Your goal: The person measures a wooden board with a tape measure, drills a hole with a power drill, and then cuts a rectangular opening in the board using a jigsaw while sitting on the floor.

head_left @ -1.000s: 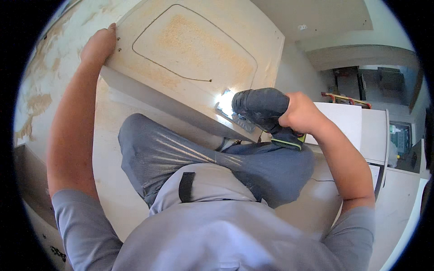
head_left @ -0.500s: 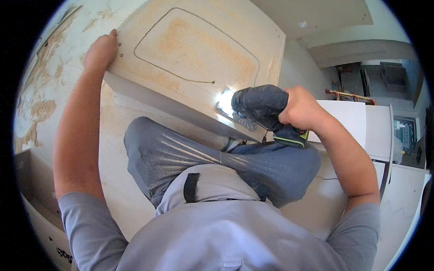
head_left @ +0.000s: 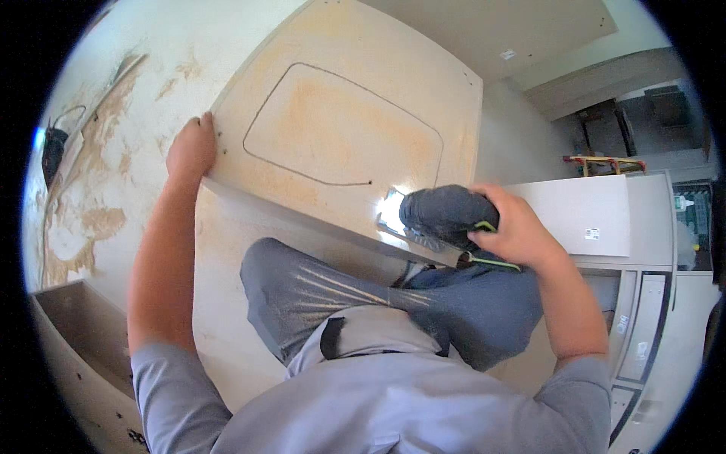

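A large pale boxy cabinet (head_left: 333, 38) lies in front of me, its top panel dusted with sawdust. A thin dark cut line (head_left: 261, 98) traces most of a rounded rectangle on that panel, one end at a small dark hole. My right hand (head_left: 518, 227) is closed around a black cordless jigsaw (head_left: 446, 214) with green trim. The jigsaw rests on the panel near its front right edge, and its lamp throws a bright spot there. Its blade is hidden. My left hand (head_left: 192, 147) grips the panel's left edge, fingers curled over the rim.
My knees in grey trousers (head_left: 291, 303) are bent close to the cabinet's near side. An open box-like unit (head_left: 83, 303) stands at lower left. White panels (head_left: 575, 212) lie at right, a red and yellow ladder-like frame (head_left: 605, 164) behind them. Stained floor (head_left: 106, 219) lies at left.
The view has shifted, so everything sits lower in it. The jigsaw has turned in my right hand, with its green-trimmed base less in view. My left hand keeps its hold on the edge.
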`<state>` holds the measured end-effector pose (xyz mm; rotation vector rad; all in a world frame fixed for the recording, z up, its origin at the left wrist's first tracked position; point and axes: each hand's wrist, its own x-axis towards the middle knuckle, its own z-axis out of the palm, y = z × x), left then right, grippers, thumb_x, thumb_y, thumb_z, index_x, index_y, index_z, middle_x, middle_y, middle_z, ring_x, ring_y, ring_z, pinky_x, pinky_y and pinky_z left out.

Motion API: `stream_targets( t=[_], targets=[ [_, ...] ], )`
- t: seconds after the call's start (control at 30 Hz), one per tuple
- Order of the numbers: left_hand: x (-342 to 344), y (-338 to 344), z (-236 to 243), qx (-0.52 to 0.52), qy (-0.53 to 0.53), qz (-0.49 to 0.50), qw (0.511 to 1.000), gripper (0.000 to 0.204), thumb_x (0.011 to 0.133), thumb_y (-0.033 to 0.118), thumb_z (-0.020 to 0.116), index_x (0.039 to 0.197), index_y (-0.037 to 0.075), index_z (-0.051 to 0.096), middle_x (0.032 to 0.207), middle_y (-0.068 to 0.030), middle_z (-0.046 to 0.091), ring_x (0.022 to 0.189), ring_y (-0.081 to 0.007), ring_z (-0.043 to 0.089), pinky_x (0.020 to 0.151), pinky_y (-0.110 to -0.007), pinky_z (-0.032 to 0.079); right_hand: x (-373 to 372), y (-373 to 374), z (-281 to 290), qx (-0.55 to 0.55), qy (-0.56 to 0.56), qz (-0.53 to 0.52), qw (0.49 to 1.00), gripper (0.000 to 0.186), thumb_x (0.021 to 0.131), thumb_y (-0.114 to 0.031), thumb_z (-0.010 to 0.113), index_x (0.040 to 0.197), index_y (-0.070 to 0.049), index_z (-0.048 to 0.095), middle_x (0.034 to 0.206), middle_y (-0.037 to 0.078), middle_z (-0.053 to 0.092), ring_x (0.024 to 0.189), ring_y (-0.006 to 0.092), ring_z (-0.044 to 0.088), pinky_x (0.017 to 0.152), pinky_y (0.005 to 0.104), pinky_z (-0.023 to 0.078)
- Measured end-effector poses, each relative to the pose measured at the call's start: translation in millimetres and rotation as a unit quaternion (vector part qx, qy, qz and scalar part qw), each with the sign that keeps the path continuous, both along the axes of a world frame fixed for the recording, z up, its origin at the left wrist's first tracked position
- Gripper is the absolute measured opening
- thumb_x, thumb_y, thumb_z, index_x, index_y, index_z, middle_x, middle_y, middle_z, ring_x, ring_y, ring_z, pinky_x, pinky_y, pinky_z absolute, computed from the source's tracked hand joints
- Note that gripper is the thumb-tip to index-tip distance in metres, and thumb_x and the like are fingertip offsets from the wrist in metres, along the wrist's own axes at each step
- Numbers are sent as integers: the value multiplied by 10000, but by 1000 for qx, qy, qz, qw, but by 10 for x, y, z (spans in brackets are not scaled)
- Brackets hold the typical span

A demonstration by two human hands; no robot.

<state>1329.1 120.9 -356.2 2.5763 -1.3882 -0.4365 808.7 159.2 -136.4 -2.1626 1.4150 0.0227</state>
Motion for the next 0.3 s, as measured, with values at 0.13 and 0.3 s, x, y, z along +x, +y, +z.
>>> stream_targets(
  t=[0.13,0.3],
  targets=[
    [-212,-4,309,20,28,17,999,600,1080,517,332,1307,51,634,1327,-257,663,1269,-449,600,1070,-537,455,-262,6,-38,105,21,-64,992,544,732,-142,846,1225,-34,645,1067,190,721,1025,389,705,930,434,541],
    [51,-8,-43,36,11,32,999,634,1082,552,344,1491,116,554,1423,-267,609,1361,-396,563,1141,-478,429,-247,-63,-65,137,-3,-46,989,554,721,-158,855,1231,-52,663,1128,205,730,1116,340,718,963,433,540]
  ],
)
